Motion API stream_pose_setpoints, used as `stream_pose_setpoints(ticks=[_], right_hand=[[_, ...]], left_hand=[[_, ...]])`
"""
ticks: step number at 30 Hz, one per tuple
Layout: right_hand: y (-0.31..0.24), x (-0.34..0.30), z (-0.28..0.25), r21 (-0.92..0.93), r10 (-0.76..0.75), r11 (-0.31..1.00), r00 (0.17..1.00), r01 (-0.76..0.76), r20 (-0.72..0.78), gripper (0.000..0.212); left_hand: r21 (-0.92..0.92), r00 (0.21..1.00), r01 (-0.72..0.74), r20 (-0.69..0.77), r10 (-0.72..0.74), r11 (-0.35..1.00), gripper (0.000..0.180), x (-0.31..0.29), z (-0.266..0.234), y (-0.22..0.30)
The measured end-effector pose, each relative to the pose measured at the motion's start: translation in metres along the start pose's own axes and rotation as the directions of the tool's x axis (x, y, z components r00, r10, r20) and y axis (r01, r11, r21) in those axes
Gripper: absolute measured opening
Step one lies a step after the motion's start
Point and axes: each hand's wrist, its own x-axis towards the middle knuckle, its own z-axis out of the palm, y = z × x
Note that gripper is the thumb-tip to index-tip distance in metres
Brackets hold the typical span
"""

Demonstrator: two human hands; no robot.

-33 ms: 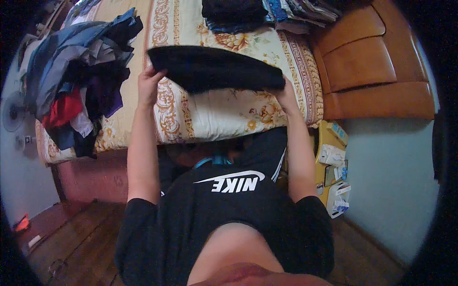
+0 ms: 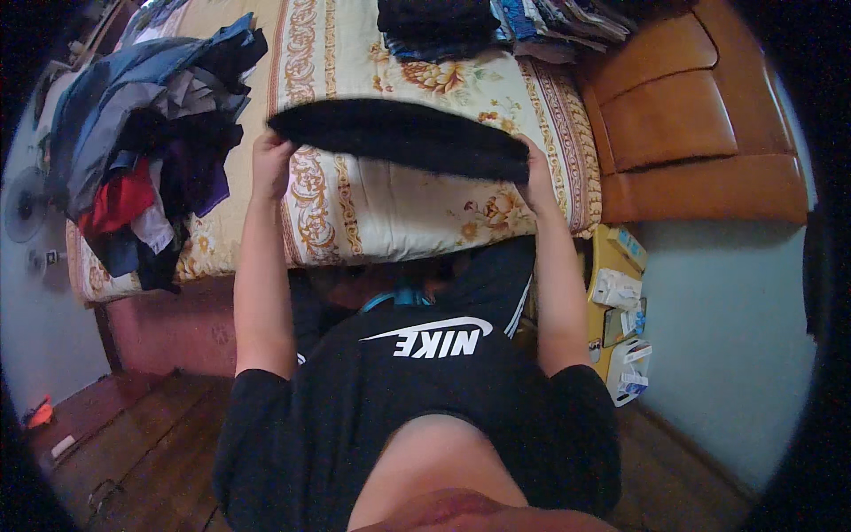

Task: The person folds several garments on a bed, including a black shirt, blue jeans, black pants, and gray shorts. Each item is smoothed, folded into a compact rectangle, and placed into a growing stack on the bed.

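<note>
A black garment (image 2: pixel 403 140) stretches between my two hands above the bed, looking like a long folded strip; its exact kind cannot be made out. Its left end is pinched in the fingers of my left hand (image 2: pixel 271 164). The other end sits in the grip of my right hand (image 2: pixel 537 182), a little nearer to me. Some of my fingers are hidden by the cloth, which is slightly blurred. Beneath it lies the cream flowered bedspread (image 2: pixel 390 213).
A loose heap of clothes (image 2: pixel 133 115) lies on the bed's left side. Folded dark clothes (image 2: pixel 439 27) and a stack of patterned clothes (image 2: pixel 563 27) rest at the far side. The brown headboard (image 2: pixel 700 133) stands right, with a yellow cabinet (image 2: pixel 612 293) nearer me.
The garment's near edge has risen, so it now appears as a narrower strip. My hands have shifted only slightly and still grip both ends.
</note>
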Motion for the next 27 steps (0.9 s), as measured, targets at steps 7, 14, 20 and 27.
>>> stream_pose_setpoints(ticks=[7, 14, 20, 27], right_hand=[[0.104, -0.041, -0.007, -0.897, -0.353, 0.337, 0.922, 0.284, 0.16, 0.008], [0.128, -0.071, -0.005, -0.963, -0.385, 0.244, 0.923, 0.116, 0.013, 0.015], [0.134, -0.054, 0.073, -0.998, -0.054, -0.013, 0.996, 0.066, 0.066, 0.053], [0.165, -0.072, 0.042, -0.992, -0.026, -0.013, 0.992, -0.128, -0.127, 0.06]], left_hand=[[0.367, 0.982, 0.184, -0.022, -0.189, 0.912, 0.023, -0.095, -0.038, -0.113], [0.739, 0.95, 0.211, -0.31, 0.044, 0.64, 0.023, -0.119, -0.017, -0.115], [0.98, 0.978, -0.186, 0.192, -0.087, 0.065, 0.054, -0.107, 0.062, -0.111], [0.998, 0.996, 0.057, -0.056, -0.065, -0.001, 0.06, -0.134, 0.013, -0.135]])
